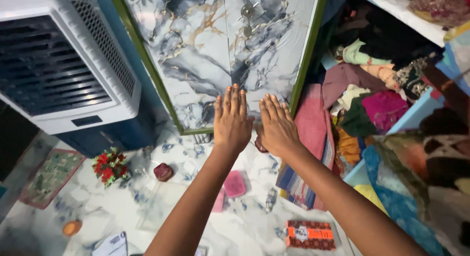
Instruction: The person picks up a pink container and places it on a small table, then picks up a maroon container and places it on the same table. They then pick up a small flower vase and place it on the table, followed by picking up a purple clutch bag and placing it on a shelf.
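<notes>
Marble-patterned cupboard door (215,45) takes both flat, empty palms, left hand (232,120) and right hand (277,126), fingers straight together, seemingly pushing it shut; steady pressure comes next.

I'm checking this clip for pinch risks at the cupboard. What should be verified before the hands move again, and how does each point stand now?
1. Left hand flat and empty against the marble-patterned cupboard door: ok.
2. Right hand flat and empty beside it: ok.
3. Right fingers well away from the door's green edge: not ok, they are close to it.
4. Pink folded cloth out of the door opening: not ok, it hangs at the edge.
5. Metal latch engaged: cannot tell.
</notes>
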